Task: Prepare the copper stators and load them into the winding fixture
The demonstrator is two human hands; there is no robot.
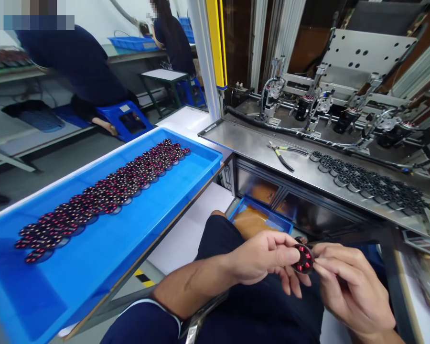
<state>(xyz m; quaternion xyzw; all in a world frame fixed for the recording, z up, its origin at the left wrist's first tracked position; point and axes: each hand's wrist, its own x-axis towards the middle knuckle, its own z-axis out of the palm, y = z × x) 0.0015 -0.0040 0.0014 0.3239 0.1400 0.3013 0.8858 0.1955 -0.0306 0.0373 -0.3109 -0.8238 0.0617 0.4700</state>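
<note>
Over my lap, my left hand (263, 260) pinches a small round wound stator (304, 259) with red copper coils on a black core. My right hand (347, 282) meets it from the right, its fingertips closed on the stator's edge. Both hands grip the same part. To my left, a blue tray (103, 248) carries several rows of the same red-wound stators (103, 193). On the steel machine table (258, 148) ahead lies a row of black unwound stator cores (369, 184).
Yellow-handled pliers (284, 155) lie on the steel table near the cores. Behind them stands a winding machine with several spindles (329, 102). A small blue bin (261, 217) sits under the table. Two people in dark clothes work at benches at the far left.
</note>
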